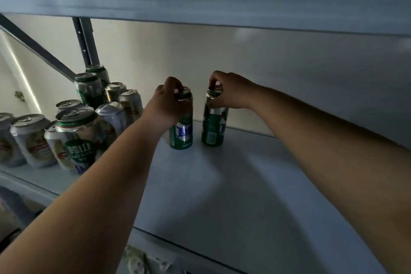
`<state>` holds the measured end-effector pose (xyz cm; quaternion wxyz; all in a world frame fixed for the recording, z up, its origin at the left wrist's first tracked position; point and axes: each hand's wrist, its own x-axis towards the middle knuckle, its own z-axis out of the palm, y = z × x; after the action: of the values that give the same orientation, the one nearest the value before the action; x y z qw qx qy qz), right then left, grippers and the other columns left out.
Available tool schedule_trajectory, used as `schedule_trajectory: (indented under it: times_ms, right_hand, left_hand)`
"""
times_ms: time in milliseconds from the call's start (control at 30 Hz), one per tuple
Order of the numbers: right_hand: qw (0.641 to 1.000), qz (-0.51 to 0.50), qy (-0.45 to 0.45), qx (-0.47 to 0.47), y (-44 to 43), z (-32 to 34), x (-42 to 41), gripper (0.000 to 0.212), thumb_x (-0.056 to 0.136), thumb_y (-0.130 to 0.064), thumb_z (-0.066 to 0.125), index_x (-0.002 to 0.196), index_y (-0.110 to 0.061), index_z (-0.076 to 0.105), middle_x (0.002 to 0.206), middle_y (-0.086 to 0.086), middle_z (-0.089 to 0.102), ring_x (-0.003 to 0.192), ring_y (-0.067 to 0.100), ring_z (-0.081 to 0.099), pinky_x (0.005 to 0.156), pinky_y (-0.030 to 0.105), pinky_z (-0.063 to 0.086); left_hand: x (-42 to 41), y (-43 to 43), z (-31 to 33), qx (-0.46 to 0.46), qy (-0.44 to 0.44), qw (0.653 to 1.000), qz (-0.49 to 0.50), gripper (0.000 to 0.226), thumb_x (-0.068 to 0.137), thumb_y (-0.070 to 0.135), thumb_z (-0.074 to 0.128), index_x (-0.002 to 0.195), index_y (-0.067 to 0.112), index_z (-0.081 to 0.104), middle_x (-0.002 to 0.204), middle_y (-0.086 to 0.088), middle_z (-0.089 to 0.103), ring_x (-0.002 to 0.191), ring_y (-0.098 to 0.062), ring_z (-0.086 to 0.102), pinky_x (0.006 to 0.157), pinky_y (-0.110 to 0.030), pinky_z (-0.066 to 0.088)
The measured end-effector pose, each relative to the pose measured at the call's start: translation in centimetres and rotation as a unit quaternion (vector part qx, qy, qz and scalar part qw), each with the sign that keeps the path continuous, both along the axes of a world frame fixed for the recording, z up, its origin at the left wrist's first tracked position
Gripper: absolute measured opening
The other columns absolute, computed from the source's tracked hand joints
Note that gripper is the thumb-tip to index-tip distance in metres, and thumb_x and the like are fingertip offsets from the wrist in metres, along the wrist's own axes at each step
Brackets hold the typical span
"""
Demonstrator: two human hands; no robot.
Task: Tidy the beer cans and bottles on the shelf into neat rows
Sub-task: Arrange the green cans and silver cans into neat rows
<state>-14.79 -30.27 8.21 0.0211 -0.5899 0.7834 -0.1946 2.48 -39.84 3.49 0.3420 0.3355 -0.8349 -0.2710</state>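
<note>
The left hand (pixel 165 101) holds the top of one green can (pixel 182 133). The right hand (pixel 229 91) holds another can (pixel 213 127) just beside it. More cans (pixel 73 122) stand left of both hands.

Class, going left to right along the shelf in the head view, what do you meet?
Can cluster → left hand gripping left green can → right hand gripping right green can.

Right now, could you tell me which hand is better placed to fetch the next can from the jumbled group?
Probably the left hand: it grips the green can nearest the jumbled cans, while the right hand holds the farther can and would cross over.
</note>
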Motion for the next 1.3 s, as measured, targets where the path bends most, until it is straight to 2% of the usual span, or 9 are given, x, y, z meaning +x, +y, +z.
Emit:
schedule_trajectory:
  times_ms: [133, 300, 400, 467, 567, 733, 1100, 1233, 1300]
  right_hand:
    - [0.998, -0.047, 0.048, 0.022, 6.5, 0.6, -1.5, 0.046, 0.074, -0.039, 0.076, 0.109, -0.022, 0.051, 0.101, 0.002, 0.052, 0.083, 0.018, 0.055, 0.063, 0.03, 0.047]
    - [0.99, -0.123, 0.068, 0.029, 14.8, 0.7, -4.2, 0.054, 0.072, -0.05, 0.079, 0.107, -0.021, 0.05, 0.098, 0.0, 0.045, 0.08, 0.016, 0.053, 0.064, 0.031, 0.048]
    - [0.983, -0.152, 0.099, 0.032, 19.1, 0.8, -6.0, 0.058, 0.071, -0.057, 0.078, 0.104, -0.019, 0.049, 0.097, 0.001, 0.05, 0.081, 0.017, 0.053, 0.065, 0.032, 0.048]
    - [0.982, -0.156, 0.099, 0.045, 22.0, 0.9, -7.1, 0.058, 0.071, -0.056, 0.078, 0.105, -0.02, 0.048, 0.099, 0.001, 0.055, 0.085, 0.018, 0.054, 0.064, 0.031, 0.045]
    - [0.98, -0.159, 0.092, 0.075, 26.2, 1.2, -8.5, 0.057, 0.073, -0.044, 0.079, 0.116, -0.019, 0.05, 0.105, -0.001, 0.059, 0.088, 0.017, 0.055, 0.062, 0.029, 0.043]
    - [0.972, -0.196, 0.105, 0.079, 32.5, 1.7, -10.9, 0.056, 0.074, -0.045, 0.08, 0.118, -0.021, 0.054, 0.109, -0.002, 0.059, 0.092, 0.017, 0.055, 0.065, 0.028, 0.043]
    - [0.96, -0.247, 0.125, 0.05, 40.8, 0.8, -15.5, 0.06, 0.075, -0.053, 0.077, 0.121, -0.022, 0.053, 0.108, -0.001, 0.061, 0.091, 0.019, 0.056, 0.073, 0.033, 0.047]
    - [0.961, -0.233, 0.141, 0.041, 40.9, 0.3, -16.1, 0.057, 0.077, -0.051, 0.075, 0.12, -0.021, 0.053, 0.109, 0.0, 0.062, 0.09, 0.019, 0.054, 0.067, 0.031, 0.041]
    - [0.961, -0.229, 0.146, 0.041, 40.9, 0.3, -16.1, 0.055, 0.078, -0.051, 0.074, 0.118, -0.02, 0.053, 0.106, 0.0, 0.062, 0.089, 0.019, 0.054, 0.064, 0.03, 0.04]
  left_hand:
    - [-3.1, 3.6, 0.5, -0.003, -0.031, 0.995, -0.093, 0.036, 0.073, 0.039, 0.061, 0.105, 0.041, 0.045, 0.116, -0.007, 0.058, 0.099, -0.03, 0.061, 0.082, -0.046, 0.056]
    - [-8.3, 8.8, 0.3, 0.005, -0.024, 0.983, -0.183, 0.032, 0.082, 0.025, 0.067, 0.108, 0.034, 0.05, 0.112, -0.003, 0.059, 0.087, -0.024, 0.064, 0.065, -0.032, 0.054]
    - [-11.6, 12.4, 0.1, -0.003, -0.015, 0.974, -0.224, 0.031, 0.084, 0.02, 0.067, 0.11, 0.029, 0.052, 0.107, -0.004, 0.061, 0.077, -0.018, 0.063, 0.061, -0.032, 0.053]
    - [-13.7, 15.2, 0.0, 0.006, -0.001, 0.966, -0.257, 0.03, 0.085, 0.019, 0.067, 0.111, 0.028, 0.053, 0.103, -0.001, 0.062, 0.075, -0.014, 0.063, 0.062, -0.033, 0.056]
    - [-16.5, 18.7, -0.2, 0.011, 0.005, 0.956, -0.293, 0.032, 0.084, 0.02, 0.069, 0.111, 0.029, 0.055, 0.105, 0.002, 0.064, 0.085, -0.016, 0.065, 0.07, -0.036, 0.058]
    - [-20.3, 24.1, -0.1, 0.023, 0.011, 0.944, -0.33, 0.031, 0.085, 0.02, 0.068, 0.113, 0.027, 0.057, 0.091, 0.011, 0.062, 0.068, -0.006, 0.058, 0.06, -0.025, 0.048]
    - [-25.3, 31.9, -0.3, 0.022, 0.011, 0.936, -0.352, 0.032, 0.085, 0.015, 0.063, 0.111, 0.032, 0.055, 0.087, 0.011, 0.062, 0.072, -0.012, 0.06, 0.072, -0.039, 0.055]
    - [-25.5, 31.6, -0.6, 0.025, 0.012, 0.933, -0.358, 0.033, 0.086, 0.017, 0.063, 0.113, 0.033, 0.054, 0.097, 0.012, 0.061, 0.081, -0.011, 0.062, 0.075, -0.039, 0.053]
    - [-25.1, 31.6, -1.2, 0.003, 0.023, 0.932, -0.361, 0.036, 0.085, 0.021, 0.062, 0.118, 0.035, 0.054, 0.115, 0.004, 0.054, 0.097, -0.015, 0.064, 0.081, -0.035, 0.054]
